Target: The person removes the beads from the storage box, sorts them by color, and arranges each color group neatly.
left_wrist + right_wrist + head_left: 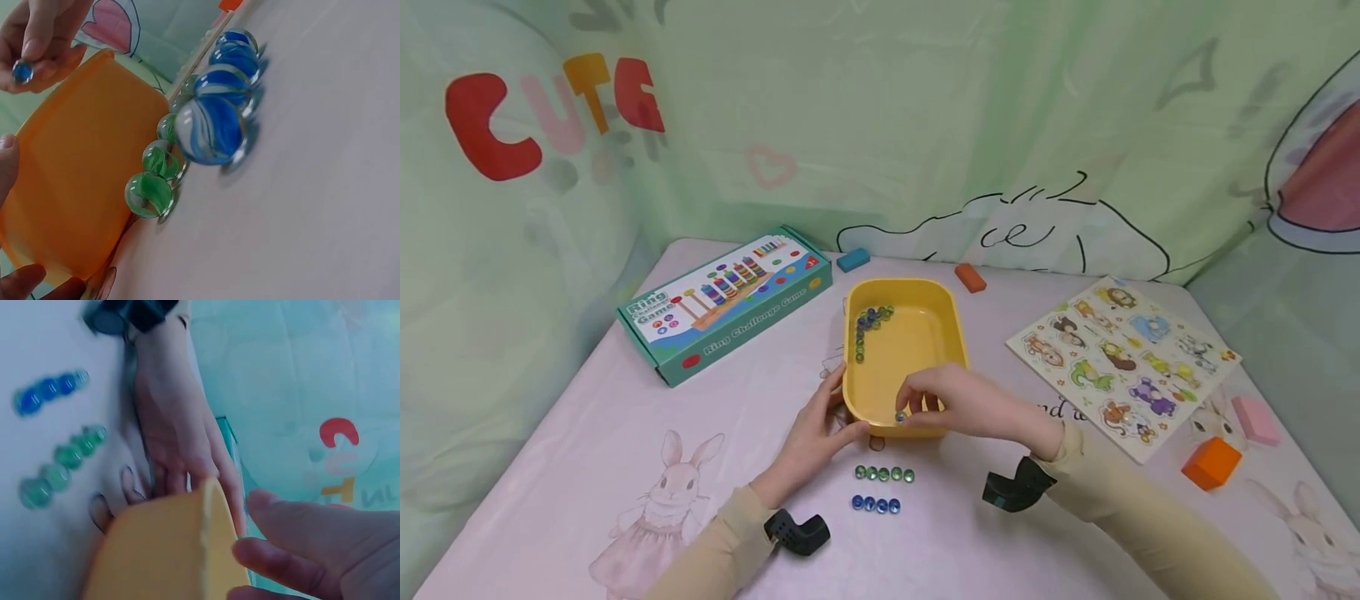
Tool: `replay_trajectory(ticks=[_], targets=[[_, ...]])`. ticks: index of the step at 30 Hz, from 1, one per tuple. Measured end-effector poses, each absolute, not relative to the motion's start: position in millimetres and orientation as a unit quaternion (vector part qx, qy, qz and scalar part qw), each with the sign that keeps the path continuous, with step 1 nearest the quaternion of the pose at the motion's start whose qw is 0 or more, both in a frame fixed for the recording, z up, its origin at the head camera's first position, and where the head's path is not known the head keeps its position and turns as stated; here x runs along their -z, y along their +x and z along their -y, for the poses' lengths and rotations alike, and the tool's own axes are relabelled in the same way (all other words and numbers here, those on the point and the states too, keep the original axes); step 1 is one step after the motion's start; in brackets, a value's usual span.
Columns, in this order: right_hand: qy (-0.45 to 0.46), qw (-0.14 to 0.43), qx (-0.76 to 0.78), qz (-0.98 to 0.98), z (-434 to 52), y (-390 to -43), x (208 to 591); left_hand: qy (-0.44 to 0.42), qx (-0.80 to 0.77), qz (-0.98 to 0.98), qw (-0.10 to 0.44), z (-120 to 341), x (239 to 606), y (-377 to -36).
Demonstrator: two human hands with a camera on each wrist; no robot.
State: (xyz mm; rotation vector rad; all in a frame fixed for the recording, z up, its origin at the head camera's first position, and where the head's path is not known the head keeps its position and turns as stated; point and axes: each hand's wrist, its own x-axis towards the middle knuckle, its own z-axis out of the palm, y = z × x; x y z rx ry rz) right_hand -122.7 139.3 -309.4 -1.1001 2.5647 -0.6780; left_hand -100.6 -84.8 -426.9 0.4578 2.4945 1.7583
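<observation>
While right grip (955, 402) pinches marble (900, 417), tub (917, 346) lies lengthwise toward curtain (865, 125).

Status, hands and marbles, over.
Left hand holding yellow tray at its near-left corner. Right hand pinching blue marble at tray's near end. Green marbles and blue marbles rowed on cloth. No obstruction seen.

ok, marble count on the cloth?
9: five green marbles in a row by the yellow tub, four blue marbles in a row farther from it. Tub could hide more.

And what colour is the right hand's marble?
The marble is mostly blue, clearest in the left wrist view.
</observation>
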Motion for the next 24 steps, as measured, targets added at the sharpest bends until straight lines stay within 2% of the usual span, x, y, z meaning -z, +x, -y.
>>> replay_trajectory(ticks=[14,24], targets=[[-0.446,0.092,0.241,-0.857,-155,-88,343,0.146,-0.560,-0.815,0.025,86,426,-102],[-0.421,0.126,0.245,-0.864,-156,-73,371,0.149,-0.565,-0.811,0.027,85,425,-101]])
